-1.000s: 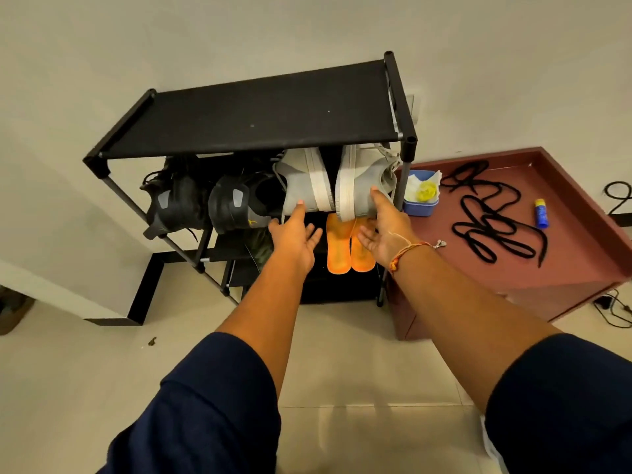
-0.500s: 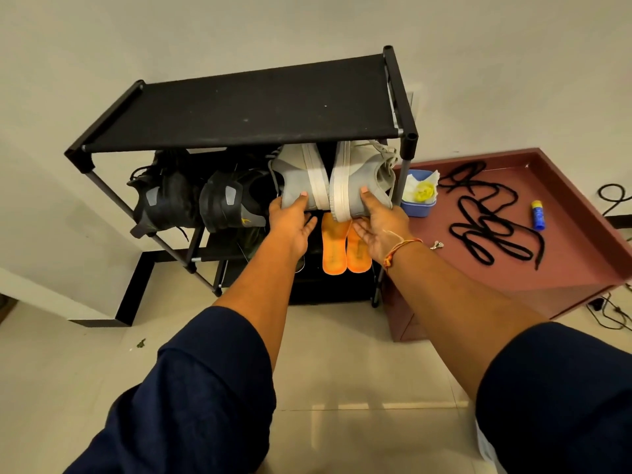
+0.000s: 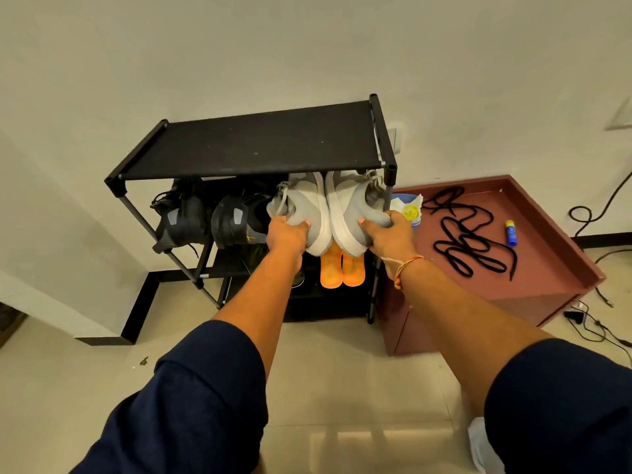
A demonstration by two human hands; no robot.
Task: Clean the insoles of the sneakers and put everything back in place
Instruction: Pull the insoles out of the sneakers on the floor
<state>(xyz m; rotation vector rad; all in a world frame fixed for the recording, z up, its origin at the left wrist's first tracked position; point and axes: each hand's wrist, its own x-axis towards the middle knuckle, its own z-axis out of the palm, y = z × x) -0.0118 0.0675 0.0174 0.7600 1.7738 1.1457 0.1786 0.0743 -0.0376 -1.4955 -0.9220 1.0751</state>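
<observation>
Pale wall and tiled floor frame a black shoe rack (image 3: 260, 145). On its middle shelf two grey sneakers (image 3: 328, 206) lie on their sides, soles touching, long axes running back into the rack with heels toward the person. Left hand (image 3: 285, 234) clasps the left heel, right hand (image 3: 383, 234) the right. Orange insoles (image 3: 342, 268) sit directly below on a lower shelf; laces (image 3: 468, 234) lie on the red bench (image 3: 547, 268).

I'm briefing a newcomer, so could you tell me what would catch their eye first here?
Probably the two grey sneakers, one in each hand, left hand and right hand, at the black shoe rack's middle shelf. Next, the bright orange insoles on the shelf below, and black laces sprawled over the maroon cabinet on the right.
</observation>
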